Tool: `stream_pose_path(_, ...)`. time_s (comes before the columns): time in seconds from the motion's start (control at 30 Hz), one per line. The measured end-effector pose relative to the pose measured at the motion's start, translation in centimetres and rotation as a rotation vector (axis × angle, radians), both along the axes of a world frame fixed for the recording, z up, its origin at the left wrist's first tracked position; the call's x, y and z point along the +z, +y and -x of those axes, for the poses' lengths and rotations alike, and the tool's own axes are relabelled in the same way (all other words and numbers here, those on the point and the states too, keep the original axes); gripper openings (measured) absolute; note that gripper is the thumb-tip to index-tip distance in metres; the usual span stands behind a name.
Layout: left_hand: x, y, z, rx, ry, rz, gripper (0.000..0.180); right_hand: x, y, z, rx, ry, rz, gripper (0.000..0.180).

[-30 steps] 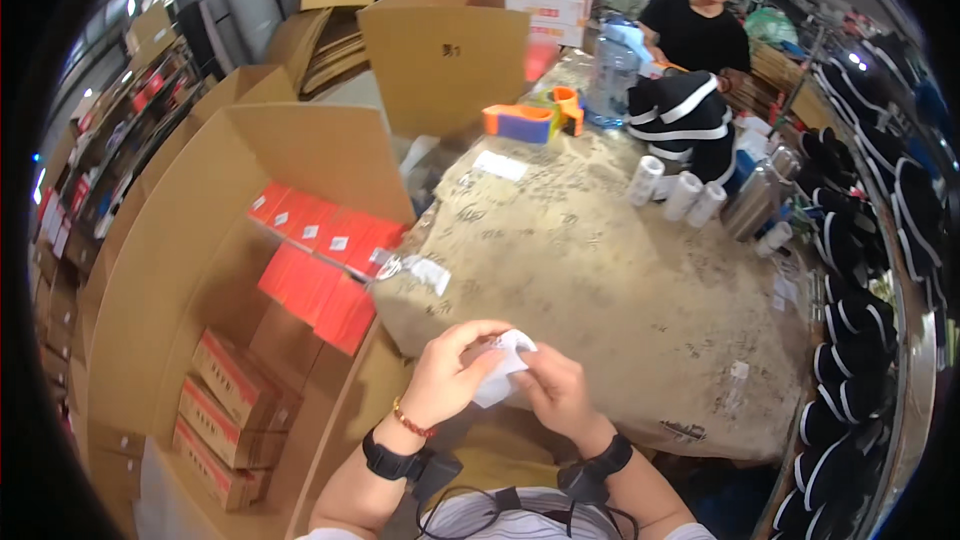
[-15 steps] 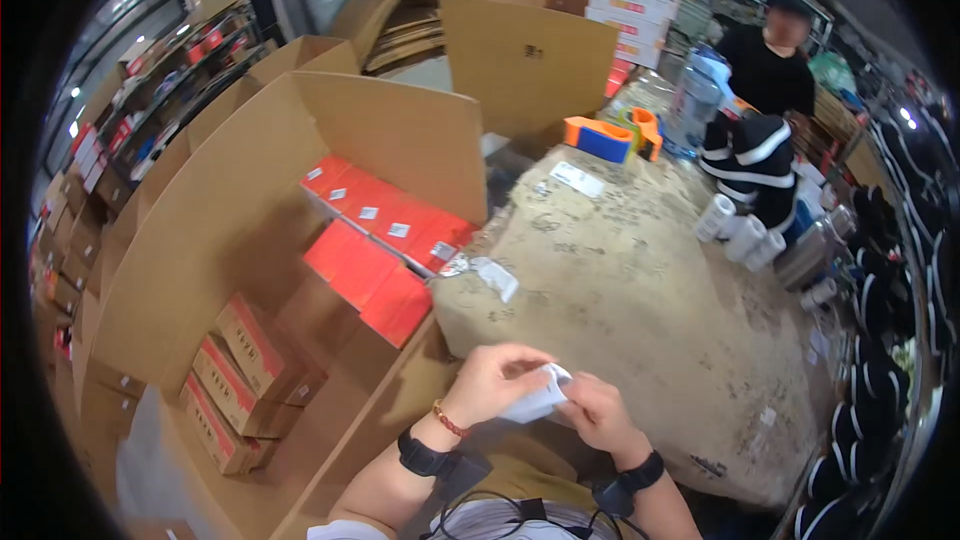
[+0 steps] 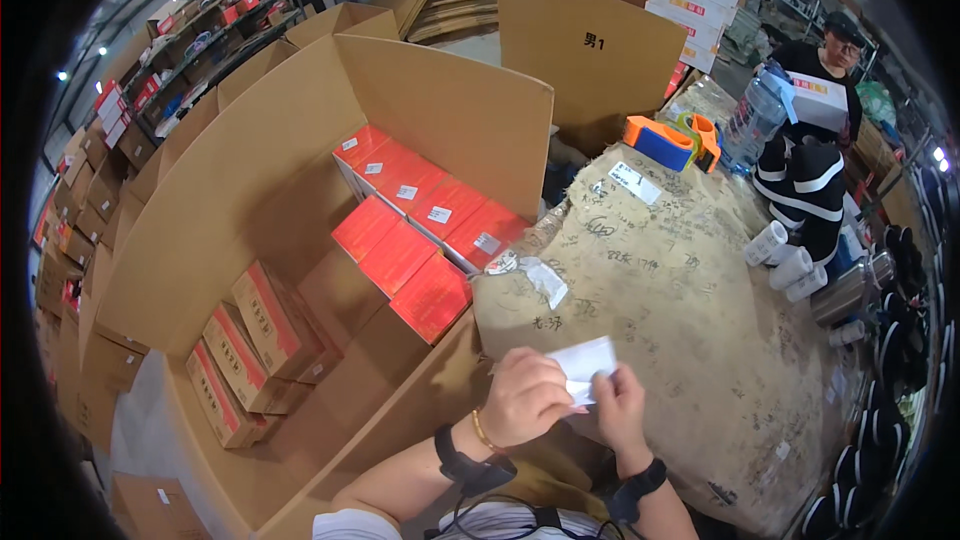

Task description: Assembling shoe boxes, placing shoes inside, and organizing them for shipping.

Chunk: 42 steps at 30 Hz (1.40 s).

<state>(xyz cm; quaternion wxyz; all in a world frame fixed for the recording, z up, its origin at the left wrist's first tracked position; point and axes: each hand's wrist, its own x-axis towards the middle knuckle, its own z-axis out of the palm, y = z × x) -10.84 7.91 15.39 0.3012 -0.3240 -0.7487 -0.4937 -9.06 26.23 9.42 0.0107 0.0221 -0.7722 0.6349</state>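
A small white sheet of paper point(image 3: 588, 355) is held between my two hands above the front of the cloth-covered work surface point(image 3: 690, 320). My left hand point(image 3: 527, 395) grips its left side with curled fingers. With thumb and fingers, my right hand point(image 3: 622, 405) pinches its lower right edge. The sheet's upper part stands out flat above the hands, while my fingers partly hide its lower part. Just left of the hands is a large open carton point(image 3: 235, 160). Inside it lie red boxes point(image 3: 400, 255) with white labels and several brown boxes point(image 3: 265, 325).
Tape dispensers point(image 3: 658, 146) sit at the surface's far end, beside a clear water jug point(image 3: 752, 125). Black-and-white shoes point(image 3: 800, 190) and white rolls point(image 3: 790, 267) line the right edge. Behind them, a person point(image 3: 818, 65) holds a white box point(image 3: 818, 102). Another carton point(image 3: 590, 45) stands at the back.
The paper has gone from folded or curled to a flatter sheet showing above my hands. My view has shifted, moving the scene rightward. A white box now shows in front of the other person.
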Motion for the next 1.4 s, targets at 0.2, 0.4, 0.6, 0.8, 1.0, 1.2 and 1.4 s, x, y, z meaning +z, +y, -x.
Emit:
stream_pose_path(0.2, -8.1, -14.7, 8.5, 0.571, -0.843, 0.201, 0.021, -1.8, 2.1, 2.0, -0.252, -0.11, 0.833, 0.019)
stream_pose_path(0.4, -9.6, -15.5, 8.8, 0.713, -0.774, 0.47, 0.039, -2.7, 3.6, 1.9, -0.096, -0.168, 0.787, 0.019)
stream_pose_path(0.6, -14.5, -20.8, 10.0, 1.011, -0.589, -0.024, 0.036, -1.7, 2.2, 1.5, -0.099, -0.118, 0.779, 0.014)
stream_pose_path(0.8, -0.4, -2.8, 1.4, -0.364, -1.095, -0.354, 0.047, 1.5, 1.8, -0.6, -0.026, 0.107, 0.491, 0.02)
stream_pose_path(1.0, -0.9, -0.1, 0.4, -0.199, -0.673, -0.008, 0.052, 5.3, 1.1, -1.8, 0.121, 0.071, 0.701, 0.018)
stream_pose_path(1.2, 1.4, 1.5, -1.0, -0.279, -0.795, -0.118, 0.041, 5.5, 1.9, -2.3, -0.046, 0.201, 0.297, 0.015)
stream_pose_path(1.4, 0.6, 0.6, -0.4, -0.271, -0.993, -0.279, 0.027, 5.3, 2.3, -2.2, 0.01, 0.388, 0.096, 0.012)
